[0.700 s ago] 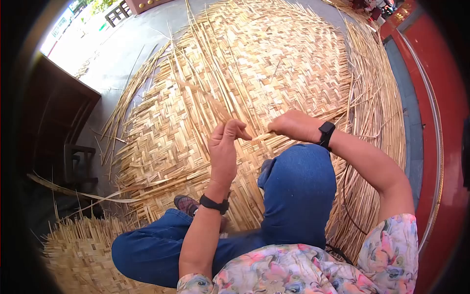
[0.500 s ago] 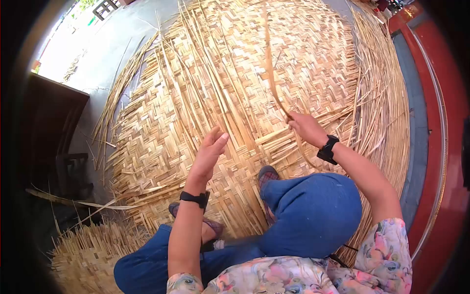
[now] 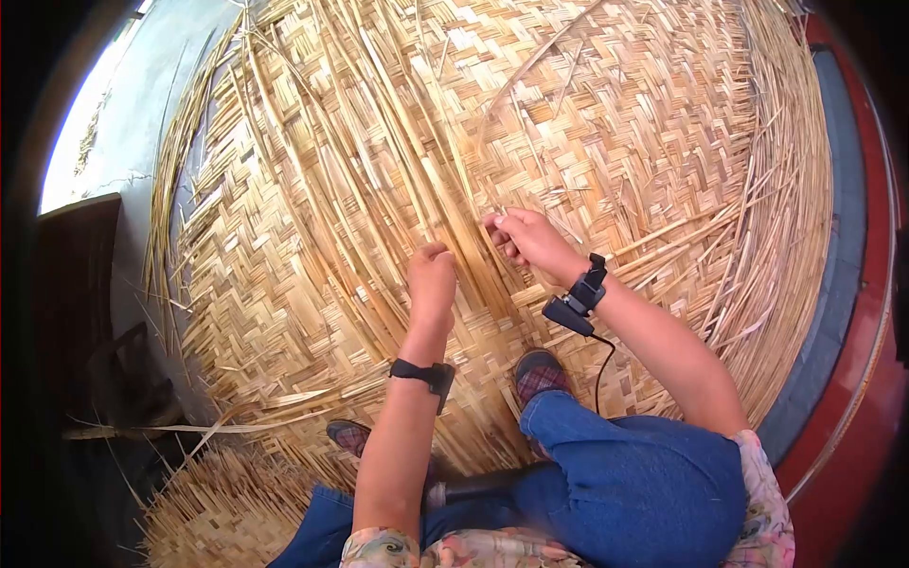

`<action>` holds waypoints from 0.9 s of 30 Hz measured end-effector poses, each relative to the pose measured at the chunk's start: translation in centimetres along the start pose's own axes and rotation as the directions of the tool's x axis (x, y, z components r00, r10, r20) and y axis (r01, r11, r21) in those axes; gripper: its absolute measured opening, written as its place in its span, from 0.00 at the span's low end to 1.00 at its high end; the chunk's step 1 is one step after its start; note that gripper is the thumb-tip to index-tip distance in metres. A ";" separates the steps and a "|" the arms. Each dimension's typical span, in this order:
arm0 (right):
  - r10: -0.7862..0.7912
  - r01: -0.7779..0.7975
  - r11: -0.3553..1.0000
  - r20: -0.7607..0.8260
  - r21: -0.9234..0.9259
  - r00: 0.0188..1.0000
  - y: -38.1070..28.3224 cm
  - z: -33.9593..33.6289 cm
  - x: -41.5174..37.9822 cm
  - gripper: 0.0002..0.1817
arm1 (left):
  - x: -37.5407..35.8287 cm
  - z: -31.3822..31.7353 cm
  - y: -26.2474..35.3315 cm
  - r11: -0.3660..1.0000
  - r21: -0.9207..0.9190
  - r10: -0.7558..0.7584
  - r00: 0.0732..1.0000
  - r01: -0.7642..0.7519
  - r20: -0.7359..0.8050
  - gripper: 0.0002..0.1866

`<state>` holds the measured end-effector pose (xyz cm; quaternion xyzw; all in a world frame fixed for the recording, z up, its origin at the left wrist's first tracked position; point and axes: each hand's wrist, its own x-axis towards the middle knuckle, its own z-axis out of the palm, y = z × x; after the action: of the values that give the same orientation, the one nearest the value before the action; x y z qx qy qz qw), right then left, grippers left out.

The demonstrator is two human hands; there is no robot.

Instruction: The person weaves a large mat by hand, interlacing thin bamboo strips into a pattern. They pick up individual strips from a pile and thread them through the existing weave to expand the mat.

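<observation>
A large woven mat [image 3: 606,161] of pale, split reed strips spreads under and in front of me in a herringbone pattern. My right hand [image 3: 532,241] is closed in a pinch just above the mat, on the end of a thin reed strip [image 3: 519,78] that curves up and away to the far side. Beside it, to the left, my left hand [image 3: 433,284] has its fingers closed; what they hold, if anything, is hidden. Several loose long strips [image 3: 365,142] lie lengthwise over the weave beyond my left hand. Both wrists wear black bands.
Unwoven strip ends [image 3: 795,189] fringe the mat's right side, next to a red ledge [image 3: 866,379]. Dark wooden furniture [image 3: 80,275] stands at the left. A second woven piece [image 3: 227,502] lies at the lower left. My shoes [image 3: 540,374] rest on the mat.
My right hand has moved left, close to my left hand, and the strip now bends over the mat. The fingers of my left hand have closed. The view has shifted.
</observation>
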<state>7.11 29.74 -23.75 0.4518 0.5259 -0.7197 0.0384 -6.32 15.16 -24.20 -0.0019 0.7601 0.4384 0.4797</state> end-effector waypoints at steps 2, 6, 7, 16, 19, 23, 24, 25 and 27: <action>0.130 -0.137 0.989 0.115 0.053 0.985 -0.7 -0.2 0.4 0.18 | 1.2 0.8 -1.6 0.946 0.255 0.225 0.972 -0.200 -0.073 0.21; -0.053 0.019 0.964 0.123 0.263 0.991 -1.0 -0.5 -1.6 0.20 | 1.1 -0.2 -0.2 0.995 -0.072 0.063 0.997 -0.065 -0.034 0.24; 0.022 -0.033 0.967 0.045 0.253 0.999 -1.3 -0.3 -2.4 0.21 | 0.3 -0.4 1.1 0.999 -0.028 0.026 0.999 -0.025 0.045 0.24; -0.092 0.113 0.987 -0.177 0.112 0.980 3.1 0.7 -4.9 0.17 | -2.3 -3.4 -2.2 0.839 -0.516 0.359 0.889 -0.174 0.284 0.28; -0.057 0.066 0.992 -0.082 0.106 0.995 2.9 -0.1 -5.0 0.17 | 0.1 -3.4 1.1 0.691 -0.616 0.204 0.715 0.379 0.669 0.27; -0.030 0.193 0.903 0.393 -0.383 0.919 1.1 -2.5 -2.4 0.12 | 0.4 -2.3 2.5 0.806 -0.477 0.077 0.737 0.350 0.671 0.21; -0.012 0.325 0.803 0.532 -0.499 0.847 0.8 -3.0 -1.3 0.10 | 0.1 -2.6 2.7 0.817 -0.465 0.090 0.722 0.340 0.686 0.19; 0.062 0.242 0.839 0.528 -0.487 0.847 -0.3 -3.1 -0.9 0.06 | -0.9 -2.9 2.3 0.750 -0.605 0.176 0.800 0.268 0.574 0.16; -0.003 0.255 0.794 0.416 -0.552 0.909 -2.7 -3.6 -1.6 0.06 | -4.7 -3.8 0.4 0.566 -0.820 0.303 0.905 0.079 0.297 0.10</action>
<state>8.85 33.12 -20.85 0.2248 0.7359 -0.5949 0.2327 -6.76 10.89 -19.92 -0.0824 0.3523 0.7592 0.5410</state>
